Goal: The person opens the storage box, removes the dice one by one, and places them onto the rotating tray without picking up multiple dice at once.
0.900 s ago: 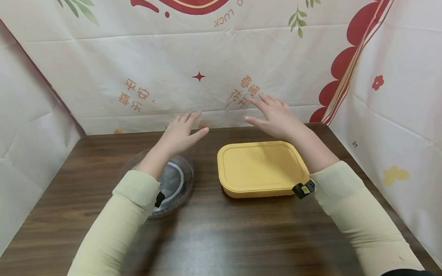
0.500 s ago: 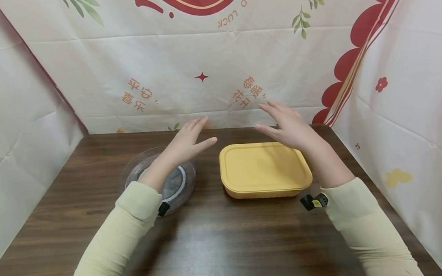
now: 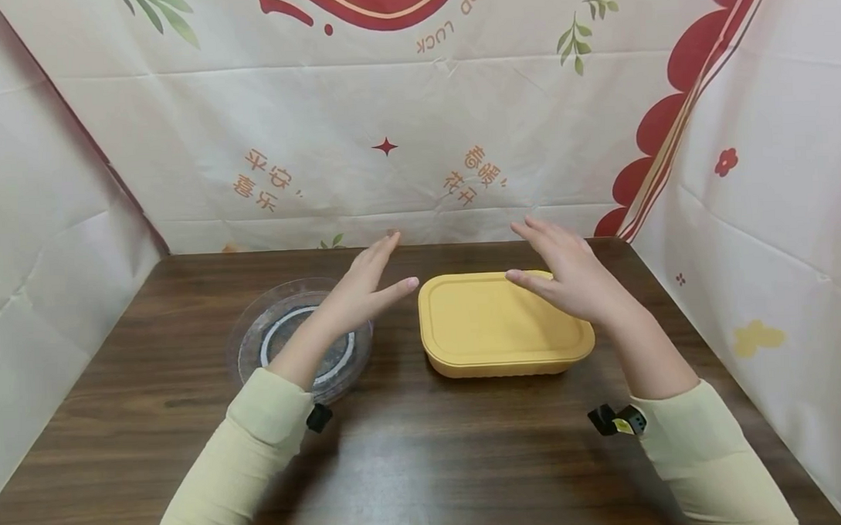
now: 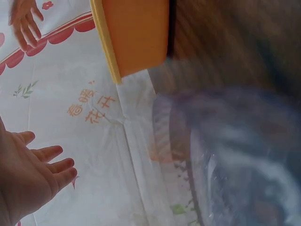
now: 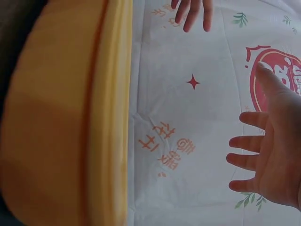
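Observation:
A yellow rectangular lidded box (image 3: 502,321) sits on the dark wooden table (image 3: 427,463), right of centre. My right hand (image 3: 563,269) hovers over its far right part, fingers straight and spread, holding nothing. My left hand (image 3: 369,283) hovers just left of the box with fingers extended, above the far edge of a clear round plastic dish (image 3: 301,344). In the left wrist view the box (image 4: 134,35) and the blurred dish (image 4: 235,160) show beside my left hand (image 4: 35,172). The right wrist view shows the box's side (image 5: 66,122) and my right hand (image 5: 268,150) spread open.
Printed white cloth (image 3: 402,139) with red designs walls the table at the back and both sides. Bare tabletop stretches along the near edge. Small black cameras (image 3: 617,419) sit on both wrists.
Both hands have drawn back toward me and lowered, from the back cloth to positions over the box and dish. Nothing was picked up; box and dish stay put.

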A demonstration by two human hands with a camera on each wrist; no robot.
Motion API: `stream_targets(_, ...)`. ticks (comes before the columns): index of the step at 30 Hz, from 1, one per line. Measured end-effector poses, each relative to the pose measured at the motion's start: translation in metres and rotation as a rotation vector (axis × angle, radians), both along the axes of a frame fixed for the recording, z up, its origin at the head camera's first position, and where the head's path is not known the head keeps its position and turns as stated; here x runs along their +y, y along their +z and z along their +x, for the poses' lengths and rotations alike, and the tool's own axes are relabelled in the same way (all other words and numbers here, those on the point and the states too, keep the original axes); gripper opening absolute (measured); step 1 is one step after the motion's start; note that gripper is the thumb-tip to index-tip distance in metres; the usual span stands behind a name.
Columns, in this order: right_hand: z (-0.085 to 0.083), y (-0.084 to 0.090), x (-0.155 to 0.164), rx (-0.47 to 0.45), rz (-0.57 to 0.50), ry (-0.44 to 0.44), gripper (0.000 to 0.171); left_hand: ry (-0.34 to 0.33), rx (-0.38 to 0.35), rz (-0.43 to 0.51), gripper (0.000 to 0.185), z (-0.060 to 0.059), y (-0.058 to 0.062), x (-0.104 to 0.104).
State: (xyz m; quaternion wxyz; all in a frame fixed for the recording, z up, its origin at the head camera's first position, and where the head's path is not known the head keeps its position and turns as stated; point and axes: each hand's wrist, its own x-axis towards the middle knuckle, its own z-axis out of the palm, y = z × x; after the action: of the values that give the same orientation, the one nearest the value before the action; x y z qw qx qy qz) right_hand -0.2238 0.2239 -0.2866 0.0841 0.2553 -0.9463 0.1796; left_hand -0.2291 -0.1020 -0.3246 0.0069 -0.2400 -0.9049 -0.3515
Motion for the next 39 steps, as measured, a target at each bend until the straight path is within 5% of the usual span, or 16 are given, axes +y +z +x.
stream_targets(18, 0.035, -0.036, 0.018, -0.016, -0.052, 0.008, 0.072, -0.045, -0.034, 0.105, 0.086, 0.021, -0.034, 0.014)
stream_targets(39, 0.049, -0.066, 0.035, 0.024, -0.059, 0.107, 0.073, -0.033, -0.137, 0.292, 0.083, 0.035, -0.059, 0.026)
